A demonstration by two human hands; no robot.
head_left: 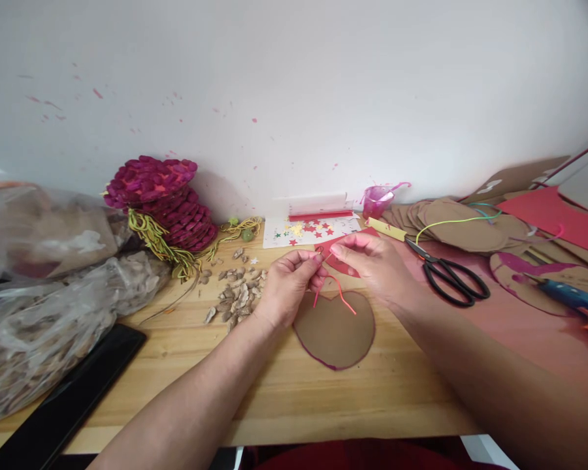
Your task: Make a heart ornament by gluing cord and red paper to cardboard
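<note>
Mid-frame, the left hand (288,282) and right hand (375,264) both pinch a red cord (340,292) above a brown heart-shaped card (334,333) lying on the counter (298,391).

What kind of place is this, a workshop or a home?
Probably a handicraft worktable; workshop or home I cannot tell. Black scissors, a heart-shaped cardboard cutout and a star sticker sheet lie on the wooden table, and the left hand and right hand pinch a red cord.
</note>
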